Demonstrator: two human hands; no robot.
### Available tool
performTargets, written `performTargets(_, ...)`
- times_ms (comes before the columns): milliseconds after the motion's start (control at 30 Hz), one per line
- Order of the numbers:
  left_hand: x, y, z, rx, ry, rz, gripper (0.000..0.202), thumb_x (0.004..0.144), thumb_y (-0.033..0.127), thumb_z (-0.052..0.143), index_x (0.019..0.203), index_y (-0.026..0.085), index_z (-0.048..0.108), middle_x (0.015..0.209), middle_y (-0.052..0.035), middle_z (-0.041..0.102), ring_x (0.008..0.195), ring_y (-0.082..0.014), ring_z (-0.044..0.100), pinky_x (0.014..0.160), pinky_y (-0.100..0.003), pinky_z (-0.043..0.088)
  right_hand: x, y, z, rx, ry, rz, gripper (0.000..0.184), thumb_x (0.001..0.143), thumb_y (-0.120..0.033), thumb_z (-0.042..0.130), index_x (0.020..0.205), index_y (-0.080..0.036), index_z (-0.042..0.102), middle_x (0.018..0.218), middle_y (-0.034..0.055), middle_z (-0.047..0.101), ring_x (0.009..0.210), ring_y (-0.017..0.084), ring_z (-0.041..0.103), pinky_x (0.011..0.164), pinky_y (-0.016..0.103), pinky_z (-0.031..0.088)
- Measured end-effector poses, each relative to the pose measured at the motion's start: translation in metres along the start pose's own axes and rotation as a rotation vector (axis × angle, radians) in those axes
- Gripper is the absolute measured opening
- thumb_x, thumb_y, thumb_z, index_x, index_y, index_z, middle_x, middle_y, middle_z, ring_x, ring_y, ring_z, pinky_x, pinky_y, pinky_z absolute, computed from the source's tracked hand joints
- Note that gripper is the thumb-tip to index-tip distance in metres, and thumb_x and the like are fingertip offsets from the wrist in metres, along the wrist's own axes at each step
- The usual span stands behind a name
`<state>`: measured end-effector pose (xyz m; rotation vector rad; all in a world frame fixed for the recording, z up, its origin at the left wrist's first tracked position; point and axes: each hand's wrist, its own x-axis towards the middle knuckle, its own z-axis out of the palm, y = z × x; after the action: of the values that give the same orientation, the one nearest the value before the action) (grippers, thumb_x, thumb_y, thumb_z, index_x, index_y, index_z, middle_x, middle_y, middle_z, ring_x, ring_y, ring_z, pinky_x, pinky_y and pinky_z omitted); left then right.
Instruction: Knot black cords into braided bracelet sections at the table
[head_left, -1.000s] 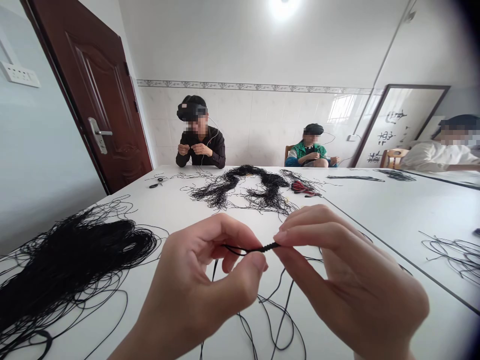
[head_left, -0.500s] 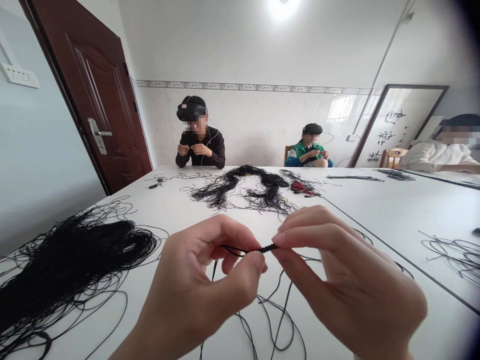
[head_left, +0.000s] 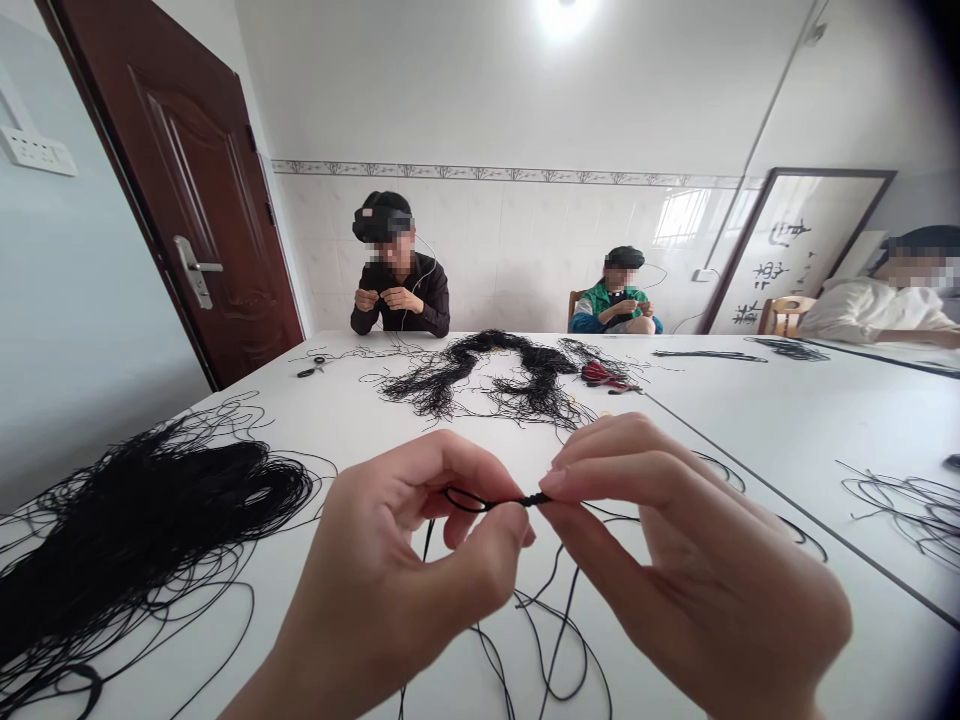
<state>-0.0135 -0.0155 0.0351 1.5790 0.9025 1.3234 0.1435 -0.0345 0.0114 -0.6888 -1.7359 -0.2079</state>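
Note:
Between my two hands runs a thin black cord (head_left: 534, 500) with a short coiled, knotted stretch in the middle. My left hand (head_left: 435, 540) pinches it between thumb and forefinger, and a small loop of cord sticks out inside that hand. At the other end of the knotted stretch, my right hand (head_left: 675, 550) pinches it with thumb and fingertips. The fingertips of both hands are close together, a short gap apart. Loose tails of cord hang below and curl over the white table (head_left: 337, 620). Part of the cord is hidden by the fingers.
A large heap of black cord (head_left: 142, 510) lies at left. Another black bundle (head_left: 487, 365) lies farther back, with red-handled pliers (head_left: 606, 378) beside it and small scissors (head_left: 312, 368) left. Loose cords (head_left: 915, 510) lie at right. Several people sit around the table.
My right hand has shifted slightly left, closer to the left fingertips, so less of the knotted stretch shows. The small loop in my left hand looks a little wider.

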Motion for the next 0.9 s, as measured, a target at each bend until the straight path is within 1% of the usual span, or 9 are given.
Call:
performTargets(300,-0.0004,-0.0013,0.0002,0.003,-0.017,-0.01,0.009,0.066,0.019,0.066,0.059,0.025,0.069,0.054,0.0055,0.062,0.055,-0.0101,0.053,0.051,-0.018,0.043,0.0019,-0.0012,0.0016,-0.007,0.008,-0.009,0.02,0.083,0.003,0.06,0.092,-0.015,0.059,0.077,0.0009,0.062,0.073,0.011,0.06,0.064,0.03,0.051)
performTargets(500,-0.0008,-0.0014,0.0,0.007,-0.012,-0.011,0.009,0.065,0.02,0.066,0.059,0.025,0.068,0.055,0.0058,0.062,0.056,-0.0104,0.054,0.051,-0.018,0.043,0.0006,-0.0006,0.0008,-0.008,0.004,-0.011,0.019,0.083,0.003,0.061,0.092,-0.014,0.06,0.079,0.0013,0.063,0.075,0.01,0.06,0.065,0.028,0.052)
performTargets(600,-0.0006,-0.0016,0.0,-0.004,-0.023,-0.011,0.007,0.065,0.02,0.067,0.061,0.025,0.069,0.056,0.0055,0.063,0.058,-0.0109,0.055,0.053,-0.019,0.044,0.0008,-0.0021,0.0021,-0.014,0.009,-0.015,0.019,0.083,0.003,0.06,0.091,-0.014,0.059,0.079,0.0008,0.063,0.074,0.009,0.06,0.065,0.027,0.052)
performTargets(767,0.0,-0.0023,-0.0007,0.014,-0.042,-0.009,0.008,0.067,0.021,0.066,0.061,0.025,0.069,0.056,0.0051,0.062,0.057,-0.0113,0.054,0.05,-0.02,0.042,0.0021,-0.0033,0.0023,-0.011,-0.001,-0.01,0.018,0.084,0.003,0.06,0.091,-0.014,0.059,0.078,-0.0006,0.063,0.075,0.008,0.06,0.066,0.025,0.052)
performTargets(900,0.0003,-0.0022,-0.0012,0.021,-0.05,-0.014,0.008,0.067,0.021,0.066,0.061,0.025,0.069,0.057,0.005,0.063,0.058,-0.0114,0.055,0.052,-0.02,0.043,0.0012,-0.0032,0.0011,-0.007,-0.005,-0.009,0.017,0.084,0.002,0.06,0.091,-0.014,0.059,0.078,-0.0004,0.063,0.075,0.008,0.06,0.068,0.026,0.053)
